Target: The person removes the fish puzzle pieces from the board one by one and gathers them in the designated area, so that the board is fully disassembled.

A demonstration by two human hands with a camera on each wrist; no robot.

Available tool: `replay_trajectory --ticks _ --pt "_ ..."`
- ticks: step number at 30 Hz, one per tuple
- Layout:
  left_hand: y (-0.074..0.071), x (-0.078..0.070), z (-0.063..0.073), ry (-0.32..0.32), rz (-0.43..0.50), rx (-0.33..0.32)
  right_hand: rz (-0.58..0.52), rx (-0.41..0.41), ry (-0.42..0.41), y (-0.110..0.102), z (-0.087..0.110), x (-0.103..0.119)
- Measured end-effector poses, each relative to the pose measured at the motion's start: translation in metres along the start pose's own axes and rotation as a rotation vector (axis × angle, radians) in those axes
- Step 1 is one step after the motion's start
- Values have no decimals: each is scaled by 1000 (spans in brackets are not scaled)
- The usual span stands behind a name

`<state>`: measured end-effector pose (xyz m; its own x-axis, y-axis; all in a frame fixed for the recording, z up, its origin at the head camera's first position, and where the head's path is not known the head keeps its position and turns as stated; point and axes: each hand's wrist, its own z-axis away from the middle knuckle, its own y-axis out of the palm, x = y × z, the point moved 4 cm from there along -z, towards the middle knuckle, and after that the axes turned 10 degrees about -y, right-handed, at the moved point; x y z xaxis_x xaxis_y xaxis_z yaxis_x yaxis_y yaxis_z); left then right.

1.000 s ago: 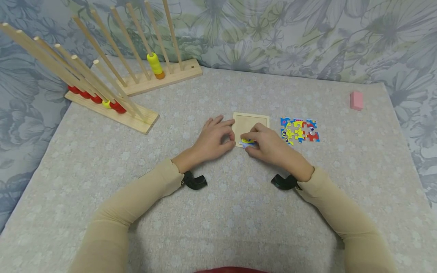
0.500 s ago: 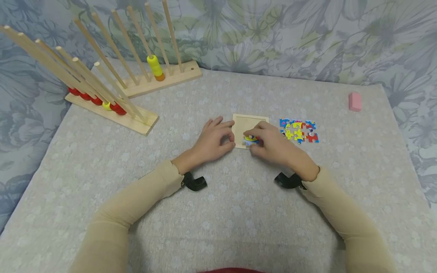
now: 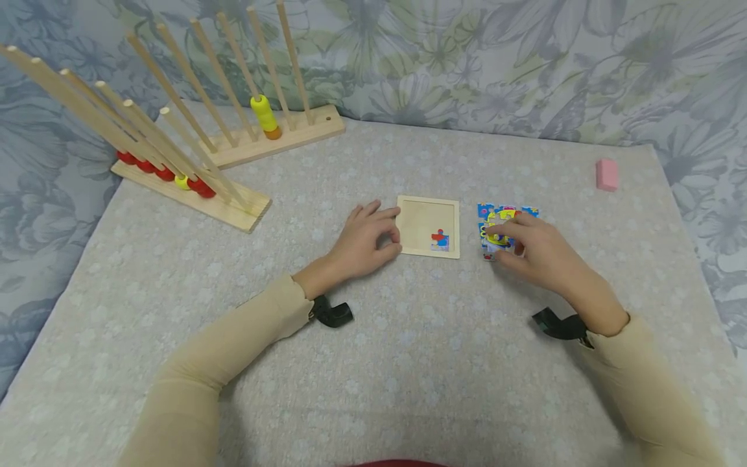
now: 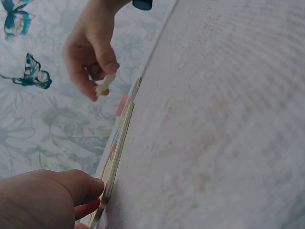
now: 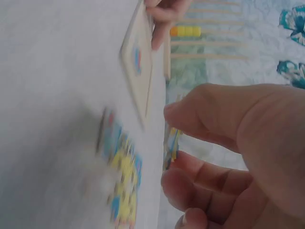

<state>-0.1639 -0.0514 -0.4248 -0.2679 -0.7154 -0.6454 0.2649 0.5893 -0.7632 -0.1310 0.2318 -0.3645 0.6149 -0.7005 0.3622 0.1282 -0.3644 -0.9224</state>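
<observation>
My right hand (image 3: pixel 543 256) pinches a jigsaw piece (image 3: pixel 496 240) between thumb and fingers, above a group of loose jigsaw pieces (image 3: pixel 486 210) on the right. In the left wrist view the held jigsaw piece (image 4: pixel 103 87) shows its pale edge, raised over the table. Part of the group is hidden under the hand. To its left lies a square wooden puzzle tray (image 3: pixel 417 224). One red and blue jigsaw piece (image 3: pixel 440 242) sits in the tray's lower right corner. My left hand (image 3: pixel 367 240) rests with relaxed fingers at the tray's left edge, thumb tip touching it.
Two wooden bead stands with upright rods occupy the left side: the front stand (image 3: pixel 251 211) has red and yellow beads, the back stand (image 3: pixel 315 124) yellow and orange ones. A pink block (image 3: pixel 607 174) lies at the far right. A floral cloth wall (image 3: pixel 443 71) rises behind the table.
My right hand has lifted off the tray with a jigsaw piece and moved right, over the loose pieces. The red and blue piece in the tray is uncovered. My left hand has stayed put.
</observation>
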Motion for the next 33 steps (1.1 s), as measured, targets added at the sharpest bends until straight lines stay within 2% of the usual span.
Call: replay_trajectory --ticks 6,10,14,22,33 --pt "0 -1 0 -1 1 2 8 -14 5 -2 27 -15" --pt "0 -1 0 -3 -1 7 20 -55 -4 -2 35 -21" --pt "0 0 0 -12 -1 2 26 -37 21 -1 35 -24" --pt "1 -1 -1 -14 0 6 28 72 120 8 33 -29" --pt "0 -2 -1 -17 4 12 45 45 67 10 32 -27"
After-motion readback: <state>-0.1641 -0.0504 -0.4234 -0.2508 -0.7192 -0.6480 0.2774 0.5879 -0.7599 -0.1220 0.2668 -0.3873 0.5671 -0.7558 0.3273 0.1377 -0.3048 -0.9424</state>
